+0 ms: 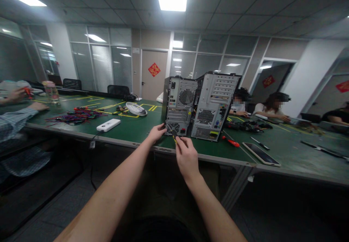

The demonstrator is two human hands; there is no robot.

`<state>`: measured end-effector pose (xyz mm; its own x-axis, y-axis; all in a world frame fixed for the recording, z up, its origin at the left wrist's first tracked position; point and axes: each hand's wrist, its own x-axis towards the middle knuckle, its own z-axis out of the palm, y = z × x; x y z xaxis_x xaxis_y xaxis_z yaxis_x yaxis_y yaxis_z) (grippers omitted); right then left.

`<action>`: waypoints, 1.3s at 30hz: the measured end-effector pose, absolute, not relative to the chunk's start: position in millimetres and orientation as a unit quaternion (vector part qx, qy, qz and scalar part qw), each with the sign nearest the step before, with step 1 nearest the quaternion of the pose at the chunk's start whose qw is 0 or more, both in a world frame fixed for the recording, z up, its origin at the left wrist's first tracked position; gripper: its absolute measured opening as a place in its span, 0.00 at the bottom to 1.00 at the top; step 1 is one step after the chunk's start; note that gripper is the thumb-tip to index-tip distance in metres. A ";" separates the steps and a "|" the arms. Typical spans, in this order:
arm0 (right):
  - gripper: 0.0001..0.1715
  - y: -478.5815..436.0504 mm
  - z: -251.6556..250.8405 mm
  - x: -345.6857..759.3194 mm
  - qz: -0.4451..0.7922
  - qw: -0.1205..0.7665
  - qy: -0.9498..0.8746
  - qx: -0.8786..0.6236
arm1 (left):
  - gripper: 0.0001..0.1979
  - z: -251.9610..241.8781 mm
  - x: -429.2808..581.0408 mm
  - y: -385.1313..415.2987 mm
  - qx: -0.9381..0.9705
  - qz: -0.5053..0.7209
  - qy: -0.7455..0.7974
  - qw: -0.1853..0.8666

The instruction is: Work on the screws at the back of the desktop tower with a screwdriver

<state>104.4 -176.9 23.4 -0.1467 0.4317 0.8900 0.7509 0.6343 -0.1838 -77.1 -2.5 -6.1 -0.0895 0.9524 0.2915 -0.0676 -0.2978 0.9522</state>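
Held a black-and-yellow screwdriver (175,136) in the right hand (188,156) with fingers closed, pointing past the fingertips at a computer tower (178,105). Rested the left hand (156,133), fingers bent, at the tower's lower corner; couldn't tell whether gripping. Had green table (132,128) leftward to a white device (108,125). Saw a red door sign (154,70), lettering too small to read.

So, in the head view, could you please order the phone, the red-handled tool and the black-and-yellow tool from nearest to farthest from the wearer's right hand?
1. Black-and-yellow tool: held in the right hand.
2. Red-handled tool: lying to the hand's right.
3. Phone: lying farther right.
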 end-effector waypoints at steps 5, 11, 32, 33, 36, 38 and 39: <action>0.18 -178.3 21.6 102.7 -0.149 0.512 -0.740 -0.411 | 0.36 0.9 -75.5 -12.8 0.522 0.601 0.417 0.440; 0.18 -179.4 20.7 101.5 -0.143 0.506 -0.738 -0.424 | 0.36 7.2 -74.0 -22.9 0.520 0.604 0.418 0.436; 0.17 -178.8 21.0 101.1 -0.153 0.526 -0.735 -0.399 | 0.39 5.9 -73.9 -20.4 0.518 0.605 0.414 0.441; 0.17 -178.3 20.6 101.1 -0.153 0.526 -0.735 -0.399 | 0.39 5.5 -74.0 -20.1 0.520 0.605 0.412 0.441; 0.17 -176.3 19.1 101.8 -0.153 0.526 -0.734 -0.402 | 0.38 5.4 -74.0 -20.5 0.517 0.604 0.411 0.445; 0.17 -175.3 18.5 102.3 -0.152 0.527 -0.732 -0.403 | 0.38 6.0 -73.6 -21.3 0.513 0.605 0.412 0.449; 0.17 -175.1 18.4 102.4 -0.152 0.528 -0.732 -0.403 | 0.37 6.3 -73.4 -21.6 0.511 0.606 0.411 0.451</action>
